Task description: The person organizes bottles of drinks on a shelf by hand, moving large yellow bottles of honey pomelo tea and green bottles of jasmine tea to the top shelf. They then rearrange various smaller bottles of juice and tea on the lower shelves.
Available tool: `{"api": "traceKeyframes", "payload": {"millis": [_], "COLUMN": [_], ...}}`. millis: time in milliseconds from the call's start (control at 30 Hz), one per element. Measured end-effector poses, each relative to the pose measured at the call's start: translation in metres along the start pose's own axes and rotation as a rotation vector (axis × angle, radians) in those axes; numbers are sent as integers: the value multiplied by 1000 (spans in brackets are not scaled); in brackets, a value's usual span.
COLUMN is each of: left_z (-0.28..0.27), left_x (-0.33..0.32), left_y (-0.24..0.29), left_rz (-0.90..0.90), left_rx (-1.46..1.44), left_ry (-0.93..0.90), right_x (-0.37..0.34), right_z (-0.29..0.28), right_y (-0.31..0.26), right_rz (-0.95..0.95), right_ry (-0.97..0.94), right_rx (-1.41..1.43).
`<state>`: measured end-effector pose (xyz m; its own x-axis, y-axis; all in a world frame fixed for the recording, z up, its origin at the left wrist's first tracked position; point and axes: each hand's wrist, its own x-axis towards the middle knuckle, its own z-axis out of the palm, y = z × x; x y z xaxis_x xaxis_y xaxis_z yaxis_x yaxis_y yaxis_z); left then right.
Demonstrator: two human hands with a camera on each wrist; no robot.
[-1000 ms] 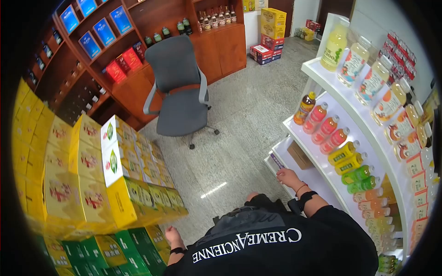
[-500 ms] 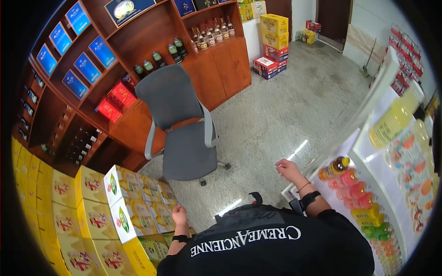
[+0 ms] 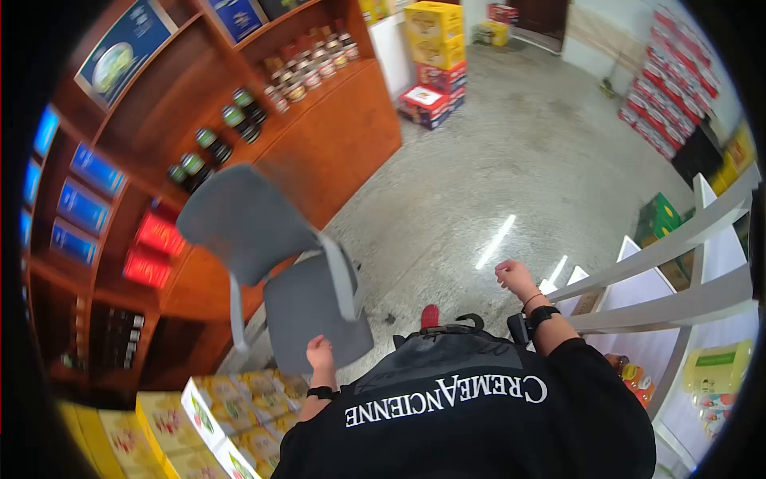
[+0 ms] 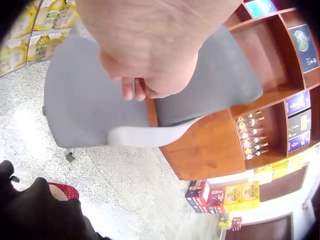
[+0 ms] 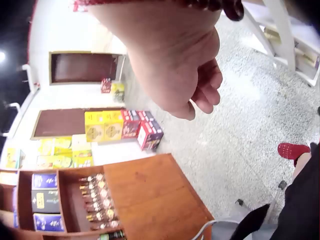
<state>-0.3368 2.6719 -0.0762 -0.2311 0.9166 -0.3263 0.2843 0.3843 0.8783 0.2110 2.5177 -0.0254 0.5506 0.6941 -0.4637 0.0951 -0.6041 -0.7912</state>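
Note:
My left hand (image 3: pixel 320 351) hangs with loosely bent fingers and holds nothing. In the head view it overlaps the seat of a grey office chair (image 3: pixel 299 307); the left wrist view also shows the hand (image 4: pixel 155 55) in front of that chair (image 4: pixel 85 100). Out to the right, my right hand (image 3: pixel 516 279) is likewise empty, its fingers relaxed over the speckled floor (image 3: pixel 431 215). White display shelves (image 3: pixel 662 319) stand just beyond the right forearm. The right wrist view shows the right hand's (image 5: pixel 175 70) fingers curling softly around nothing.
A wooden cabinet (image 3: pixel 335 136) with bottles and boxes lines the left. Stacked yellow cartons (image 3: pixel 435 36) stand at its far end. Cartons with a fruit print (image 3: pixel 227 407) are piled at lower left. Red and white packs (image 3: pixel 670 88) are stacked by the right wall.
The person has walked forward and the view has turned right. The chair is now nearer, beside the left hand, and the drink shelves have slid to the lower right. Both hands stay empty.

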Motion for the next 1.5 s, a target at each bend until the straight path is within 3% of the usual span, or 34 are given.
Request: {"api": "traceKeyframes", "payload": {"millis": [67,200,333,400,567,700,833,933,1000,1067,1200,1300,1500], "left_z": [31,115,222,294,457,564,695,772,840,910,1034,1112,1169], "left_x": [43,122,177,212,177,155,107,45,9,-19,-134,-226,-423], "left_y": [32,87,141,151,242,287,363,414,434,434,424,406,417], "left_rz": [2,98,151,268,274,437,677,662,686,689,755,797,1082], "left_rx": [12,245,401,472,456,677,638,499,484,477,523,610,870], "left_ry": [29,-153,-321,-362,-533,-717,-913,-1104,-1238,-1389,-1767,-2080,-2527], "right_x": [18,33,33,32,53,81,105,116,104,94,79,81,106], "right_z": [-21,-67,-98,-110,-152,-191,-229,-242,-266,-277,-285,-273,-252], "right_y": [6,4,39,58,92,100,92,99,63,55,54,62,21], "right_rz": [109,267,364,402,507,478,389,390,397,401,528,647,877], "right_ry": [75,224,371,437,521,567,673,726,770,844,1063,1342,1757], "right_rx": [15,102,254,337,457,482,582,547,606,415,303,426,585]}}
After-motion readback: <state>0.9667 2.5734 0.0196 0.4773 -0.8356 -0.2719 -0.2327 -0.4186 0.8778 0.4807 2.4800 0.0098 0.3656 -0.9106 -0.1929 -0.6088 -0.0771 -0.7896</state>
